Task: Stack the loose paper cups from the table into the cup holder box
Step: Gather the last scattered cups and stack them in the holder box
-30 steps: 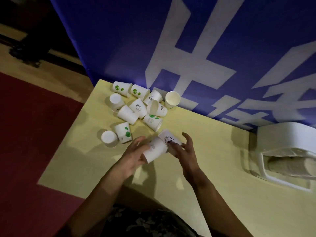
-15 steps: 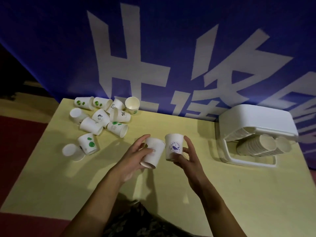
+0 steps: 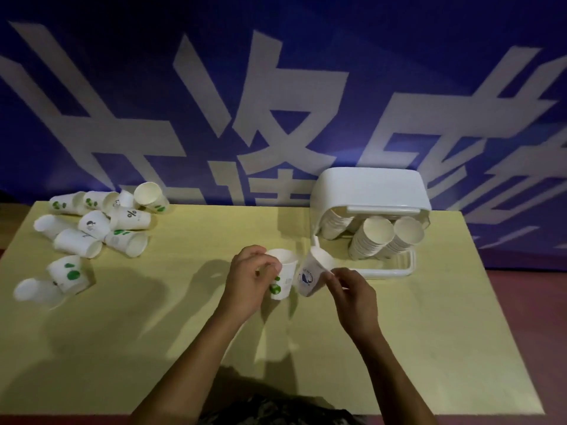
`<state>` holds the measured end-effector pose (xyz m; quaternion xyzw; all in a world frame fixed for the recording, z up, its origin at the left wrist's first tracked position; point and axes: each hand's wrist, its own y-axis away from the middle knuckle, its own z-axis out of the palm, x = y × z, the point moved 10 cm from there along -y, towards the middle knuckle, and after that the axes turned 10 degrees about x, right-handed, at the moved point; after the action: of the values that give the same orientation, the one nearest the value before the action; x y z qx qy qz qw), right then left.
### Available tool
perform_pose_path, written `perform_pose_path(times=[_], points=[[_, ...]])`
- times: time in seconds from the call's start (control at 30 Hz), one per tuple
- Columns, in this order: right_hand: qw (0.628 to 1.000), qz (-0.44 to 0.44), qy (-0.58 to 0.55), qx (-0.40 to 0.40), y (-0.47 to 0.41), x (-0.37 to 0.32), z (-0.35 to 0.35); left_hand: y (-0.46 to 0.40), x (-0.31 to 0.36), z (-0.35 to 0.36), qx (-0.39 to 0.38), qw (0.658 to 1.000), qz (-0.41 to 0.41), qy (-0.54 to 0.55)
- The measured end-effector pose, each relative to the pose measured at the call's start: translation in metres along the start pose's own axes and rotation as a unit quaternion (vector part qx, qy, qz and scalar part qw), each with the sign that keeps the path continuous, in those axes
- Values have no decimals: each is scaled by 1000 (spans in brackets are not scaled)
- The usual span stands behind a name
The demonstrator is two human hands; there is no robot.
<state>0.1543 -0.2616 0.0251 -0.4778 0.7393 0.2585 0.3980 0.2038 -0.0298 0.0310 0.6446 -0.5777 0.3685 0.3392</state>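
Left hand (image 3: 248, 279) grips a green-spotted cup (image 3: 282, 277), fingers curled round its side, mouth up. Right hand (image 3: 352, 297) pinches a blue-logo cup (image 3: 311, 276) by its lower part, mouth tilted away toward the box. The two cups sit just beside each other, nearly touching, above the table (image 3: 153, 332); neither is nested yet.

Far left of the grip: loose pile of cups (image 3: 101, 222) lying on their sides, roughly ten, plus two more cups (image 3: 66, 274) nearer the table's front-left. All untouched.

Right of the grip, just beyond the blue-logo cup: cup holder box (image 3: 371, 188), lid up, with rows of stacked cups (image 3: 377, 237) inside, mouths facing the camera.

Judgement: well underway but far from finished. Box holds many cups; two in hand still to go in; the whole left pile remains.
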Motion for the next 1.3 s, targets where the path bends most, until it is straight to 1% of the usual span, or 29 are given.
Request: perform_pose_path(times=[0.07,0.1,0.17,0.2,0.33,0.47,0.57,0.7,0.8,0.93,1.07,1.2,1.3], points=[[997,-29,55,56,-7,20,-30,-2,20,23,-1,993,57,-108],[992,-41,84,81,-10,28,-43,-4,30,33,5,987,79,-140],[984,-54,119,118,-15,41,-65,-8,50,53,14,980,119,-160],[985,-51,118,118,-18,46,-71,-11,58,64,9,979,135,-155],[996,-14,65,65,-30,67,-75,-21,75,110,-40,974,180,-130],[996,-7,55,74,-39,72,-78,-28,74,142,-62,963,211,-155],[995,-16,71,75,-45,72,-75,-34,55,168,-94,954,201,-203],[992,-46,105,56,-52,66,-69,-39,22,198,-148,941,146,-265],[989,-77,124,38,-57,58,-63,-37,13,210,-176,944,133,-246],[978,-130,161,14,-65,44,-44,-37,17,193,-137,959,138,-206],[965,-182,191,-10,-70,25,-13,-41,0,149,-87,975,88,-182],[949,-178,254,-61,-75,35,23,-36,-19,106,-54,984,51,-163],[929,-174,309,-109,-76,53,48,-32,-28,80,-39,988,34,-146]])
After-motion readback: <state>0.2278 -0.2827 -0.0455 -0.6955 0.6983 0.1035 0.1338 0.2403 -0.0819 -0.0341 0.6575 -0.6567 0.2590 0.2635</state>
